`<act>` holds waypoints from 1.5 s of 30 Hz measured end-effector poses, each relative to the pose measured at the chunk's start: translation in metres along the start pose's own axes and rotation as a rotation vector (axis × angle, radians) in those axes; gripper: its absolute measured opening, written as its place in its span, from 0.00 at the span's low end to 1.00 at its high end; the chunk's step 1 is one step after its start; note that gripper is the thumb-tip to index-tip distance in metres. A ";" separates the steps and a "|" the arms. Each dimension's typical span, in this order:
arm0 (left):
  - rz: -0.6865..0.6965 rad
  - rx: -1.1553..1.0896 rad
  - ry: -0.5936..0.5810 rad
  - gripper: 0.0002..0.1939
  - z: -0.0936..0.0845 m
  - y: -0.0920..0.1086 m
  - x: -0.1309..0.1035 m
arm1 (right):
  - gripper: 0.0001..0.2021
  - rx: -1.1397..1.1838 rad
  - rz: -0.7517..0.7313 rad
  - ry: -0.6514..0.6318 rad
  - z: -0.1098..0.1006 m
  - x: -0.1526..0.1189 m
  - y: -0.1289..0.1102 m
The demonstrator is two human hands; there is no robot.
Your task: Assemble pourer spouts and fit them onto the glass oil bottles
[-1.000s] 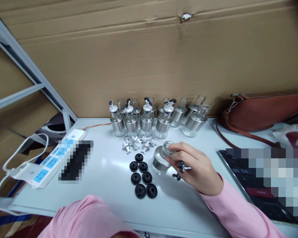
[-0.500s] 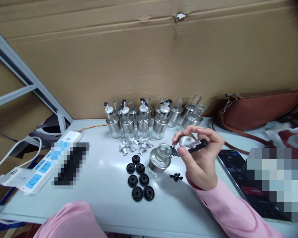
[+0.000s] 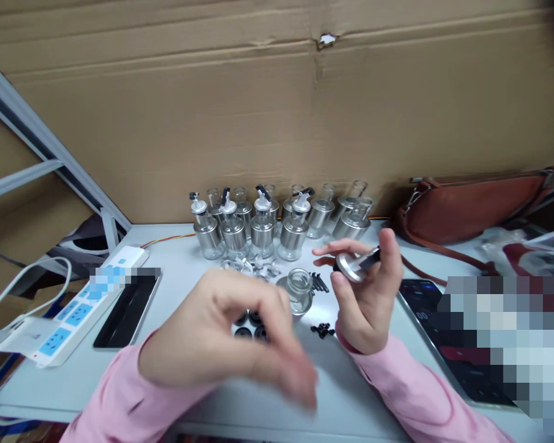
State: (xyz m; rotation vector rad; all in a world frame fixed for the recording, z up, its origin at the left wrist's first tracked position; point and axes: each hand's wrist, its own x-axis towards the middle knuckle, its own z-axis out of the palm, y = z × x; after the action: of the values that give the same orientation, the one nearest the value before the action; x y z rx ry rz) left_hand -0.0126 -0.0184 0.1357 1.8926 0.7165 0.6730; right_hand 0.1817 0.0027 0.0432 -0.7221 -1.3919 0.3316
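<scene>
My right hand (image 3: 369, 295), raised right of the middle, grips a pourer top (image 3: 349, 266) with a silver cap and a black lever between thumb and fingers. My left hand (image 3: 226, 332) hovers over the table's front middle, its thumb and fingertips drawn together in a pinch. Motion blurs those fingertips, so whatever they hold is unclear. Between the hands stands an open glass bottle (image 3: 300, 286) with a metal sleeve, partly behind my left hand. Black ring-shaped caps (image 3: 244, 333) are mostly covered by that hand. Small black pieces (image 3: 322, 330) and black levers (image 3: 320, 282) lie near my right hand.
Capped bottles (image 3: 263, 231) stand in a row at the back, with uncapped bottles (image 3: 322, 212) behind and beside them. Loose silver pourer parts (image 3: 258, 266) lie in front. A power strip (image 3: 80, 307) and phone (image 3: 128, 314) are left; a tablet (image 3: 443, 335) and brown bag (image 3: 480, 206) right.
My left hand has come into view from the lower left and now covers most of the black caps. My right hand has turned the pourer top, tilting its silver cap.
</scene>
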 end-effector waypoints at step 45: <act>0.065 0.065 -0.202 0.15 0.032 -0.089 0.071 | 0.26 -0.044 0.153 -0.329 -0.009 -0.007 0.014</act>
State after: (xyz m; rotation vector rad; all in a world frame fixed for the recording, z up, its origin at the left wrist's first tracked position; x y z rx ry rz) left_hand 0.0415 0.0462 0.0524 2.0165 0.5562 0.4948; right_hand 0.1920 0.0068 0.0286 -0.8390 -1.6608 0.5613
